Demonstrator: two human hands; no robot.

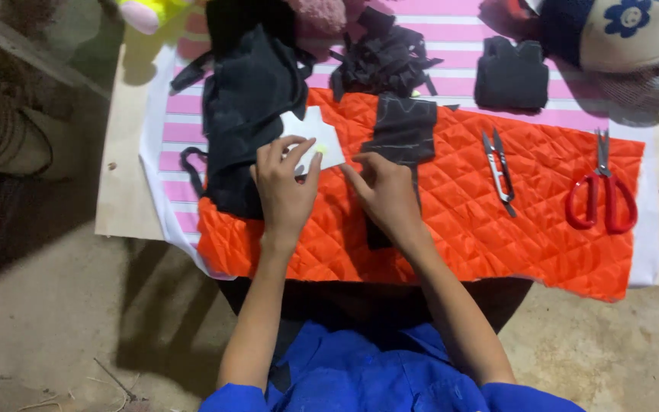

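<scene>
Two hands press a white card onto orange quilted fabric.

The orange quilted fabric (497, 221) covers the near half of a low wooden board (120, 191), with pink striped cloth (451, 30) beyond its far edge. A big piece of black fabric (249, 99) overlaps the quilt's left corner; a smaller black cut piece (402, 130) lies on the quilt near its middle. Red scissors (602, 194) and thread snips (499, 168) rest on the quilt's right part. The white card (318, 133) sits at the quilt's upper left, where the left hand (284, 187) lies flat, fingers spread on it, and the right hand (387, 194) points its fingers to the card's edge, gripping nothing.
</scene>
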